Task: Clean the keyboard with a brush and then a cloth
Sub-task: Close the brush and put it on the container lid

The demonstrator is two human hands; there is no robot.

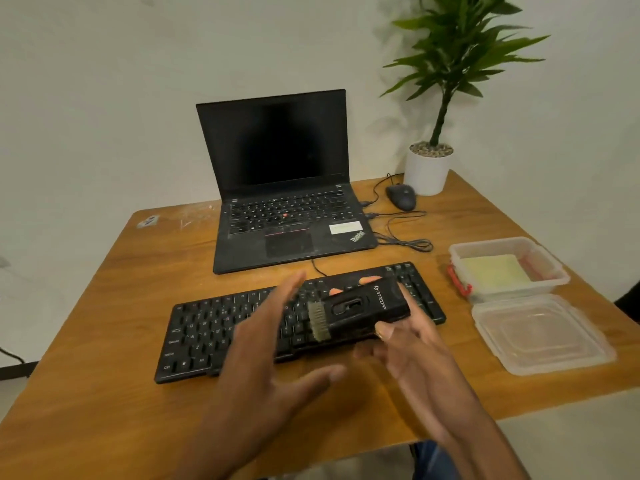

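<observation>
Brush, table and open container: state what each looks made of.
Brush: black, hard, matte body, probably plastic, printed logo; pale bristles, fibre unclear. Table: brown wood-grain top, wood or laminate; the streaked grain leaves it open. Container: clear, slightly cloudy plastic; the yellow pad inside shows through its wall.

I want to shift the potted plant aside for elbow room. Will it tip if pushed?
Possibly: the plant rises tall and leafy over a small white pot, so it looks top-heavy. The pebbles on top may add weight low down. Push at the pot, not the stem.

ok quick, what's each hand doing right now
Left hand: open, fingers spread, holding nothing.
Right hand: gripping the brush above the keyboard.
</observation>
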